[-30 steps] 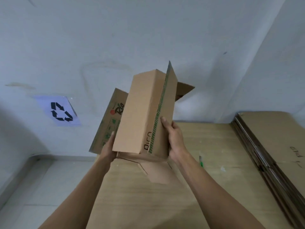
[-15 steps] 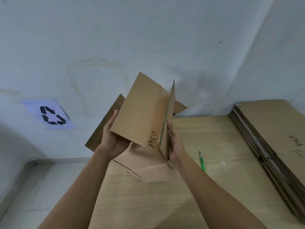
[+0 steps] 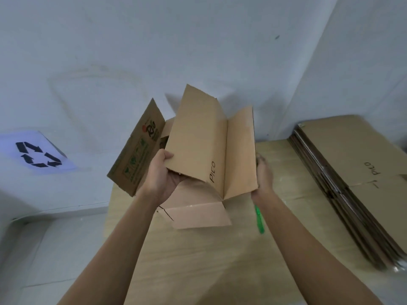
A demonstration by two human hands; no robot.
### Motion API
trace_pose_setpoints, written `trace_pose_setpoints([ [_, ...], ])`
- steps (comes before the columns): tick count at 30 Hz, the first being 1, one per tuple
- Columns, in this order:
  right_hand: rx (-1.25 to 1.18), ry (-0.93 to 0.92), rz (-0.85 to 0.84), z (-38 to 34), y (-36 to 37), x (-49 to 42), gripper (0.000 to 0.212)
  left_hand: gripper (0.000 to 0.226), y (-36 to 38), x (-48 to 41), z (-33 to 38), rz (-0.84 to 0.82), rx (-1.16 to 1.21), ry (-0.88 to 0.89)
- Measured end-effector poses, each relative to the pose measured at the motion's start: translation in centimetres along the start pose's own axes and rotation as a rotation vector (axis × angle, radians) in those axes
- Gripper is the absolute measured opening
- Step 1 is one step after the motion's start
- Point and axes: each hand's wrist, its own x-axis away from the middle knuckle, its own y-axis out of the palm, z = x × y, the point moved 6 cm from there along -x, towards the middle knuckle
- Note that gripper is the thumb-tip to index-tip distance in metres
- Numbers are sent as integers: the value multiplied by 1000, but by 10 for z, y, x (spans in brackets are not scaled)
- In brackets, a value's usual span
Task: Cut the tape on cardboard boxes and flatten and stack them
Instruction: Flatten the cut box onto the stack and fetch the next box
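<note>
I hold a brown cardboard box [image 3: 198, 142] with "PICO" written on it above the wooden table [image 3: 198, 260]. Its flaps are open: one printed flap sticks out to the left, one plain flap hangs down toward me. My left hand [image 3: 160, 175] grips the box's lower left edge, thumb on top and fingers underneath. My right hand [image 3: 263, 172] is behind the right panel's edge, with its fingers mostly hidden by the cardboard. A stack of flattened boxes [image 3: 356, 172] lies on the table at the right.
A green-handled cutter [image 3: 259, 220] lies on the table just under my right wrist. A white wall stands close behind the table, with a recycling sign [image 3: 37, 154] at the left. Pale floor shows to the left of the table.
The right panel has swung open to the right, so the box now spreads wider. My right hand moved right with that panel; my left hand shifted its grip to the lower left edge.
</note>
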Motion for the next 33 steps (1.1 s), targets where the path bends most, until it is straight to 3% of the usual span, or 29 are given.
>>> trace_pose_setpoints([
  [3, 266, -482, 197, -63, -21, 26, 20, 36, 10, -6, -11, 32, 0, -6],
  [5, 540, -866, 139, -83, -10, 69, 36, 35, 15, -10, -16, 52, -9, -5],
  [6, 658, -945, 35, -73, 3, 84, 49, 35, 19, -10, -18, 50, -20, -3],
  [8, 885, -839, -158, -38, 28, 96, 80, 33, 28, -12, -18, 42, -93, 19],
  [10, 1007, -695, -185, -4, 39, 93, 94, 31, 36, -11, -20, 55, -217, 40],
  [12, 867, -588, -168, 9, 40, 82, 78, 34, 43, -10, -19, 12, -338, 70],
  [15, 702, -513, -107, 14, 35, 74, 45, 60, 53, -12, -14, -266, -523, 128],
  [16, 679, -477, -80, 15, 31, 76, 39, 68, 49, -17, -14, -281, -681, 138],
  [19, 568, -368, -28, 20, 17, 79, 35, 67, 10, -45, -15, -55, -1254, 90],
  [22, 484, -250, -7, 34, 15, 74, 39, 65, -15, -54, -30, -120, -1591, -65],
  [26, 332, -6, 26, 54, 22, 53, 43, 47, -15, -39, -9, -21, -1504, 193],
  [28, 240, 122, 38, 68, 24, 43, 42, 31, -3, -21, 3, 10, -1590, 300],
  [30, 55, 227, 11, 74, 28, 44, 41, 20, 10, -3, 3, -22, -1687, 346],
  [33, -87, 330, -118, 74, 37, 51, 42, 15, 14, 13, -11, -85, -1623, 320],
])
